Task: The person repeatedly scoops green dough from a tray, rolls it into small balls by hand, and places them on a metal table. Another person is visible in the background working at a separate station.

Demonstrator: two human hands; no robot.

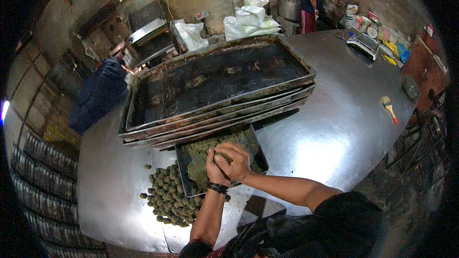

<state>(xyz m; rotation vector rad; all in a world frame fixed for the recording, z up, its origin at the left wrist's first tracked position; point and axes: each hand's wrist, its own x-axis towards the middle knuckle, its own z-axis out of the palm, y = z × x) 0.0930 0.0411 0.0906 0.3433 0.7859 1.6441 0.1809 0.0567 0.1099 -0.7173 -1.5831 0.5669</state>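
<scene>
Over a dark rectangular tray [185, 186], my left hand [215, 172] and my right hand [237, 163] are cupped together. Between them is a clump of greenish-brown crumbly mixture [223, 156], partly hidden by the curled fingers. Loose mixture of the same colour [197, 160] lies spread in the tray beneath. A dark band circles my left wrist. To the left of the tray, a heap of small round balls [172, 193] in a similar colour rests on the metal table; a few lie apart at its edge.
Just beyond the small tray stands a stack of large blackened baking trays [220, 81]. On the metal table [330, 114] lie a brush [389, 109] and a scale [363, 46]. White sacks [251, 16] and a standing person [309, 2] are at the back. Racks [43, 186] stand at left.
</scene>
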